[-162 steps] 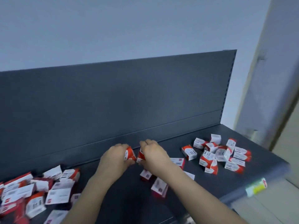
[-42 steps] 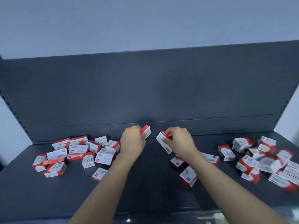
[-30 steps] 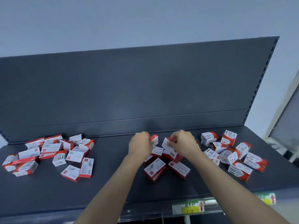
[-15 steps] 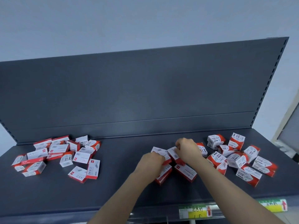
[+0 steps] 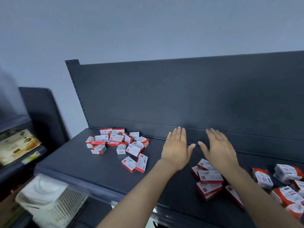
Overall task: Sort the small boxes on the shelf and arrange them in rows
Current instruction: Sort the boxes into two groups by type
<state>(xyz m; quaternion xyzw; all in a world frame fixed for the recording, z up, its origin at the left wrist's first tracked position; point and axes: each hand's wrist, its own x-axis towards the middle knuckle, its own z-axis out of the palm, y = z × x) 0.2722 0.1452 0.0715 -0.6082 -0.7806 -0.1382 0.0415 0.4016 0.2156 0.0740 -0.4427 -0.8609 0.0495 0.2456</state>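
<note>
On the dark grey metal shelf (image 5: pixel 92 165), small red-and-white cardboard boxes lie in loose heaps, none in rows. Left heap (image 5: pixel 117 142) sits far-left near the dark grey back panel (image 5: pixel 181 96), boxes overlapping, some flat, some on edge; two stray boxes (image 5: pixel 134 162) lie side by side, touching, just nearer than the heap. Middle cluster (image 5: pixel 209 180) lies near-centre-right, partly under the right forearm. Right heap (image 5: pixel 283 180) runs off the right edge, blurred. Left hand (image 5: pixel 176 149) hovers palm down, grip fully spread, fingers straight, holding nothing. Right hand (image 5: pixel 217 148) likewise flat, grip spread, empty, motion-blurred. Hands are near each other, thumbs almost meeting, above bare shelf between left heap and middle cluster. Neighbouring dark shelf unit (image 5: pixel 19 145) at left holds blurred packaged goods.
</note>
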